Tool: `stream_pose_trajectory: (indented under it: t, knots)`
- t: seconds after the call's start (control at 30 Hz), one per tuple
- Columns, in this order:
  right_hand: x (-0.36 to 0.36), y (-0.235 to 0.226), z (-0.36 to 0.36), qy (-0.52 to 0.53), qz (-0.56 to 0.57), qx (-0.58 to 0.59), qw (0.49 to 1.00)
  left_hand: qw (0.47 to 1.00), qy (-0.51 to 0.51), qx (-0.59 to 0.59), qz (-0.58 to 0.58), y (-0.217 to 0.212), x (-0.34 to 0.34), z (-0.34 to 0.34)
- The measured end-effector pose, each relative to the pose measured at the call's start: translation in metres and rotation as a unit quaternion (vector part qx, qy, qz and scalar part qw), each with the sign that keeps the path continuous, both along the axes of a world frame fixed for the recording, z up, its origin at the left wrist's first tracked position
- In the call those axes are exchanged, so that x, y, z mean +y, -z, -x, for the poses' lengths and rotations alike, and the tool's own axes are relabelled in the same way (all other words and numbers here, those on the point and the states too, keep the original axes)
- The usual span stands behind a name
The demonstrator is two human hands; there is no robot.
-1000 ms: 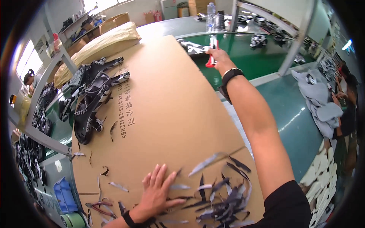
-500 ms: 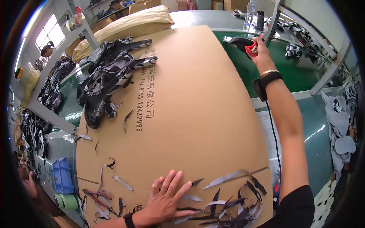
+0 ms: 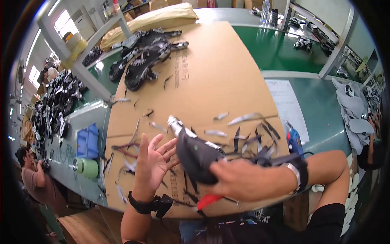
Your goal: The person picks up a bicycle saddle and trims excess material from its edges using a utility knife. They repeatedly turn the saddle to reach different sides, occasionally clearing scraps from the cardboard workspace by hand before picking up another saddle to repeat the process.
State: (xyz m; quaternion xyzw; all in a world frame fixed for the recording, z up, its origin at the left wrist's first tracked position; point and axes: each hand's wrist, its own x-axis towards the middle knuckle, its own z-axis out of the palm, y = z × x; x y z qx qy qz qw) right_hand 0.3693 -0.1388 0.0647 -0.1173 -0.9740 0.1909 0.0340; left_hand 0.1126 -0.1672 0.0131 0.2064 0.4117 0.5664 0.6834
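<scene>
A black shoe upper (image 3: 197, 156) with a silvery grey end is gripped in my right hand (image 3: 239, 181), above the near part of the cardboard sheet (image 3: 227, 85). Below that hand juts a red-handled tool (image 3: 208, 200), apparently held along with the upper; its working end is hidden. My left hand (image 3: 156, 160) is raised just left of the upper, palm turned up, fingers spread, holding nothing. Dark and grey cut strips (image 3: 243, 140) lie scattered around both hands. Red-handled pliers (image 3: 125, 149) rest on the cardboard to the left.
More black shoe uppers (image 3: 148, 61) are piled at the cardboard's far left. A blue bin (image 3: 87, 140) and a green cylinder (image 3: 86, 167) stand left of the sheet. To the right are a printed paper (image 3: 286, 105) and a blue tool (image 3: 294, 140). A co-worker (image 3: 38, 175) is at far left.
My right hand has come back from the far right, bringing the shoe upper and red-handled tool close to me. My left hand has lifted off the cardboard and turned palm up. The view has shifted.
</scene>
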Motion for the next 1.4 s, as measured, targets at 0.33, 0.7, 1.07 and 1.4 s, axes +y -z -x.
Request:
stream_pose_trajectory:
  t: [0.33,0.7,1.07,1.4]
  knots:
    - [-0.098,0.073,-0.022,0.103,0.245,0.099,0.959,0.982,-0.180,0.054,0.028,0.047,-0.120,-0.033]
    - [-0.122,0.090,-0.077,0.343,0.083,0.188,0.916,0.638,0.157,0.666,-0.354,0.005,-0.072,-0.041]
    - [-0.139,0.092,-0.058,0.353,0.036,-0.003,0.935,0.580,0.292,0.653,-0.391,0.038,-0.035,-0.055]
    - [-0.200,0.096,-0.048,0.444,0.181,0.042,0.876,0.607,0.206,0.710,-0.293,0.026,-0.074,-0.062]
